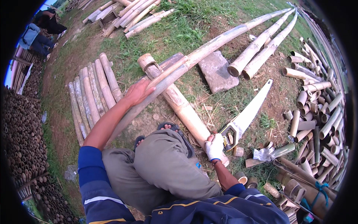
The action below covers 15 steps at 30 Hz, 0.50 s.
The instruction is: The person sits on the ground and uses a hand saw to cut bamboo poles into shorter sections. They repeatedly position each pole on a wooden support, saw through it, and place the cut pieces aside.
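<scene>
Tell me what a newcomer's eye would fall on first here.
Probably the large handsaw, pale-bladed, right of centre, at the gloved right hand. Next, the long bamboo pole running under the bare left hand toward the upper right. Then the heap of cut bamboo along the right edge.

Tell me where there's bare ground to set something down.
Grassy ground is open between the saw blade and the offcut pile at right. Another free patch lies between the row of short poles and the bamboo stack at the top. It is crowded around the gloved right hand, close to the saw handle.
</scene>
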### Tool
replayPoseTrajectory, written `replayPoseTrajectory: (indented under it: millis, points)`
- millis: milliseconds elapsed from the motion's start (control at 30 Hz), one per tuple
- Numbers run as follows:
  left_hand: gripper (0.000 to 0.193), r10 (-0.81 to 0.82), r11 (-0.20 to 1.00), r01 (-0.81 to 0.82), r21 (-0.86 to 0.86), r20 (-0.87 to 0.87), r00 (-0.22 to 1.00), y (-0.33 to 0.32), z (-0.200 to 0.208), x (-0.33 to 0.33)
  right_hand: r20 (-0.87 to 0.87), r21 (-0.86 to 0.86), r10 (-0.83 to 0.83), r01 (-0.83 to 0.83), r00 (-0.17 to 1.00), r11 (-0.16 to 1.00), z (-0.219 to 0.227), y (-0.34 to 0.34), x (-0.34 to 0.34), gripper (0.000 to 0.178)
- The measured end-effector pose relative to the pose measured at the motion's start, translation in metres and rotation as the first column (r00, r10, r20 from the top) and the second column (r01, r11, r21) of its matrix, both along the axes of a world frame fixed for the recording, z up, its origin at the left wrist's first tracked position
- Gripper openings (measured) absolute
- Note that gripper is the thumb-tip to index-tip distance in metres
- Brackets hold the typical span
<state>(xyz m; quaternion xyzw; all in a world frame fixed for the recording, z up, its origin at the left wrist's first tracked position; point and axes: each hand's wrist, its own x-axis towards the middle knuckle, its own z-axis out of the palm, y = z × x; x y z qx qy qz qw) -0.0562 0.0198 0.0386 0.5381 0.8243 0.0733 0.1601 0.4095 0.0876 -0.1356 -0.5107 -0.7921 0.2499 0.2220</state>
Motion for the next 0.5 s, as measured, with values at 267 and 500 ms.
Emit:
replayPoseTrajectory:
  millis: [267, 500]
  points:
    - [0.065, -0.009, 1.000, 0.009, 0.021, 0.009, 1.000, -0.0034, 0.0004, -0.0002, -0.022, 0.036, 0.002, -0.001, 1.000, 0.999, -0.0064, -0.0009, -0.0007, 0.026]
    - [0.067, -0.008, 1.000, 0.007, 0.010, 0.015, 1.000, -0.0051, 0.0004, -0.0017, 0.008, 0.034, 0.024, -0.025, 1.000, 0.999, -0.0024, -0.0016, -0.0003, 0.026]
